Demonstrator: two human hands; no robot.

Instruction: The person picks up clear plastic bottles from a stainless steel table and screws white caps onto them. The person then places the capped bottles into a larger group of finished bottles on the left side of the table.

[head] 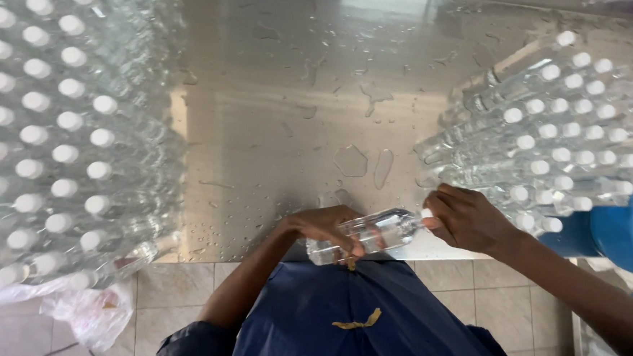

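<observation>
A clear plastic bottle is held sideways at 6 o'clock, over the near edge of the wet steel table. It's probably light, thin-walled and slippery, so best gripped round the body. The left hand is wrapped around it; its cap end is pinched by the right hand.

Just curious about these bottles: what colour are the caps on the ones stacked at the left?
White, on the clear bottles; the head view shows them plainly.
</observation>
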